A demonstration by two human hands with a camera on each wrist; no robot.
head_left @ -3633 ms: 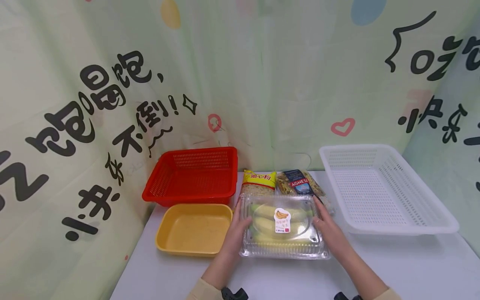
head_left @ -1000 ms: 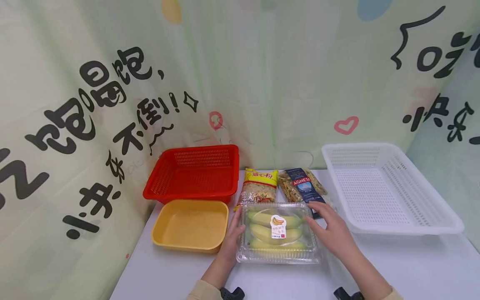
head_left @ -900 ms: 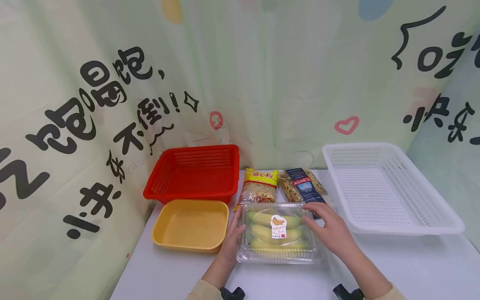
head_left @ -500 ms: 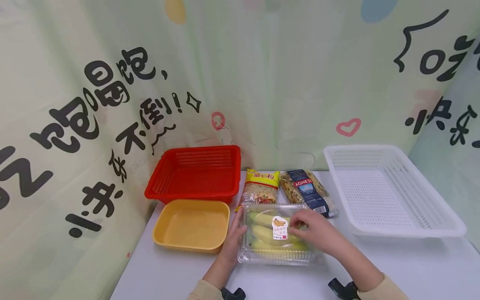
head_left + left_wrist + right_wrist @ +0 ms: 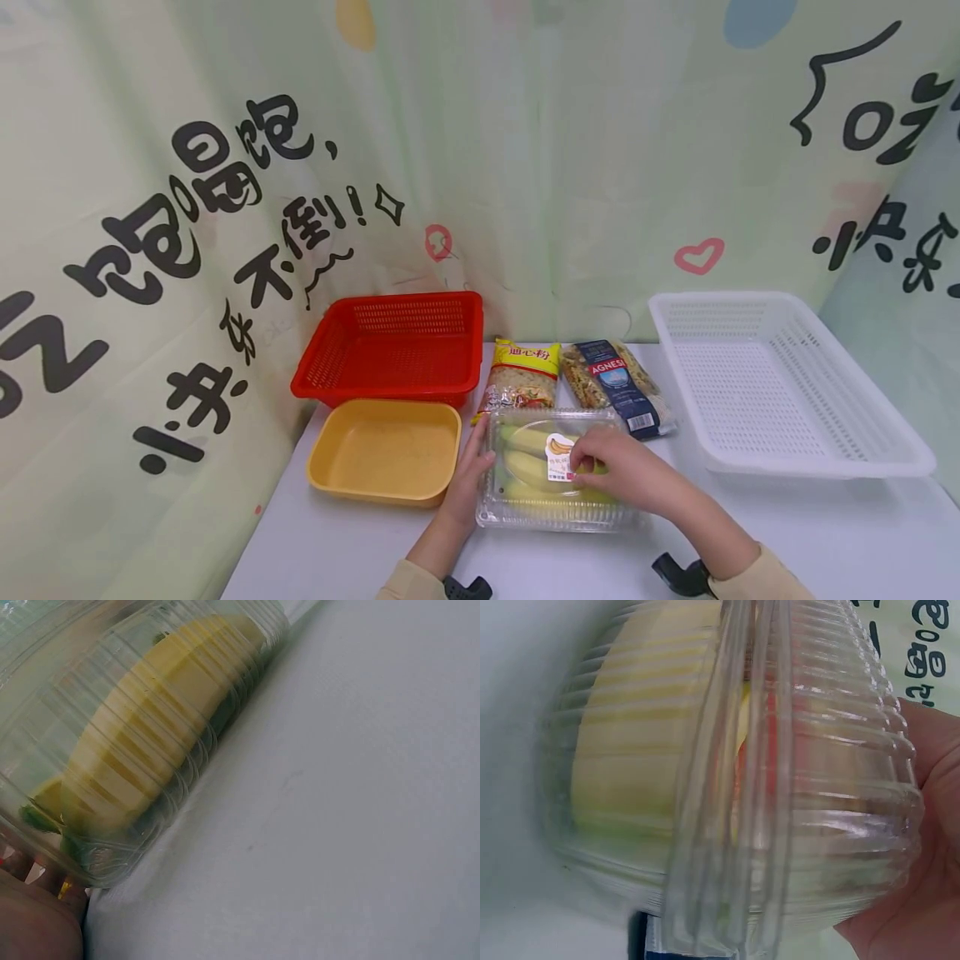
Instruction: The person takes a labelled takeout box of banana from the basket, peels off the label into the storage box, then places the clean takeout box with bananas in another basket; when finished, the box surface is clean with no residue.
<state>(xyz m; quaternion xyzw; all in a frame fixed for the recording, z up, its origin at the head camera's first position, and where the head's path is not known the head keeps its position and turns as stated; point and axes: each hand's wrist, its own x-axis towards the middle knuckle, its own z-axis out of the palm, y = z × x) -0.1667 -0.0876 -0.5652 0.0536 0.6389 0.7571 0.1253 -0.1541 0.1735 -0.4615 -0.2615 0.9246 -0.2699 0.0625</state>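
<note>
White basket [image 5: 750,400]: stands at the far right corner of the surface [image 5: 540,571]. Red basket [image 5: 386,362]: far left corner. Yellow tray [image 5: 382,454]: left edge. Clear banana box [image 5: 555,522]: mid-surface, nearest the person, within both hands' reach. Agnesi packet [image 5: 615,383], yellow-topped packet [image 5: 521,362]: far edge. Left hand [image 5: 461,483]: grip spread along box's side, probably steadying it. Right hand [image 5: 630,471]: grip seemingly pinches label [image 5: 557,462]; contact unclear.

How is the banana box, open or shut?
The box is shut: its lid covers the bananas, and both rims sit close together.
</note>
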